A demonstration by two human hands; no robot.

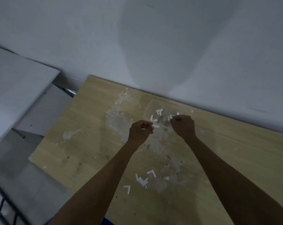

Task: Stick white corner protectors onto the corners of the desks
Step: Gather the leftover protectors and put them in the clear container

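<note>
Both hands are raised over a stained wooden desk [82,143]. My left hand [140,129] has its fingers curled and pinches a small white piece, seemingly a corner protector [154,126], at its fingertips. My right hand [183,125] is curled too and pinches something small and white at its thumb; blur hides what it is. Just behind the hands lies a clear plastic container [163,109] with a few white protectors inside. Several loose white L-shaped protectors [144,180] lie on the desk nearer to me, between my forearms.
The desk stands against a white wall [153,38], its far left corner [89,77] bare. A white table [15,88] stands to the left across a gap. Grey floor shows below it, with a dark metal grid [1,207] at the bottom left.
</note>
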